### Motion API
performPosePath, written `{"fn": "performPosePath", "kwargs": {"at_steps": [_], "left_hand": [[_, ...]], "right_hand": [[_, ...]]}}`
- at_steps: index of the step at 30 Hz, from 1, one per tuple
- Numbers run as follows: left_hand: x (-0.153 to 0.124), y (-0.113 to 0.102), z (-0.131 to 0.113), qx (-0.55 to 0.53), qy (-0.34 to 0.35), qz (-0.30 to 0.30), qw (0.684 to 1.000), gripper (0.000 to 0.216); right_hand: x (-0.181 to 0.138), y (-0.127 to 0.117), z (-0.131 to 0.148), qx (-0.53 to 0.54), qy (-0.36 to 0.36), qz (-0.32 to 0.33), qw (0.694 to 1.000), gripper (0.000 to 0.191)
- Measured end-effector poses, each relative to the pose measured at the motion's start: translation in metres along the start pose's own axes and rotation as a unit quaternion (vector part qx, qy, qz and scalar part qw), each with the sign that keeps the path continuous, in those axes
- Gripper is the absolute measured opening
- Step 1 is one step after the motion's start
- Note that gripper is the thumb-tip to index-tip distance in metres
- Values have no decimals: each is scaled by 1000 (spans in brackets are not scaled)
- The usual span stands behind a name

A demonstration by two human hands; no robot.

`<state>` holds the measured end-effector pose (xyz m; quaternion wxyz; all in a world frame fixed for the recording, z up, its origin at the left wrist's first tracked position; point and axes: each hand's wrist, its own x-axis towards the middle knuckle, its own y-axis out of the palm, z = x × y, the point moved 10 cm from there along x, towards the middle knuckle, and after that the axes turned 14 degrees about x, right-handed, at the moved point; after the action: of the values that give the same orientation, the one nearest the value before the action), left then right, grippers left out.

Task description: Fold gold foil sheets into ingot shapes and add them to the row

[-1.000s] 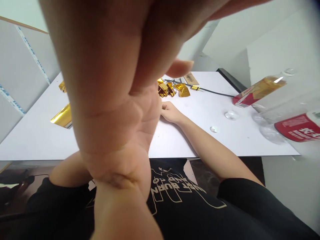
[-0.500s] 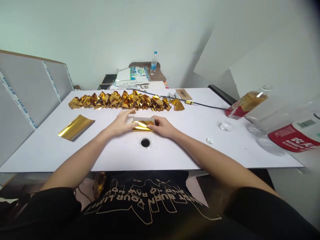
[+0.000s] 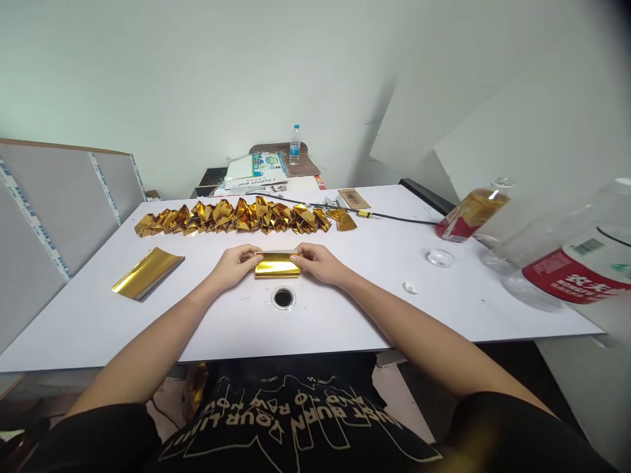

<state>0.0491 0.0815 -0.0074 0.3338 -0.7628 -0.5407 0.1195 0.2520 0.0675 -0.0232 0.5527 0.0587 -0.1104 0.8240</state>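
My grip is clamped on a gold sheet (image 3: 277, 266) over the bench (image 3: 340, 325), my left hand (image 3: 233, 268) pinching its left end and my right hand (image 3: 321, 264) its right. Just on the near side of this sheet is a round hole (image 3: 284, 299). Well to the sheet's left lies a loose gold piece (image 3: 149, 273). Beyond the sheet runs a row of folded gold shapes (image 3: 229, 217); farther beyond it stands a water bottle (image 3: 294, 148).

The foil sheet (image 3: 277, 265) that I hold is shiny gold with a pale grey edge; my T-shirt (image 3: 290, 420) is black, printed with beige letters.
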Motion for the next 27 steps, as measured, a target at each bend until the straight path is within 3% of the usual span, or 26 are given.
{"fn": "performPosePath", "kwargs": {"at_steps": [9, 27], "left_hand": [[1, -5, 10, -16, -29, -20, 999, 62], [-3, -7, 9, 10, -36, -15, 999, 48]], "right_hand": [[1, -4, -4, 32, 14, -8, 999, 51], [-2, -18, -4, 2, 28, -39, 999, 48]]}}
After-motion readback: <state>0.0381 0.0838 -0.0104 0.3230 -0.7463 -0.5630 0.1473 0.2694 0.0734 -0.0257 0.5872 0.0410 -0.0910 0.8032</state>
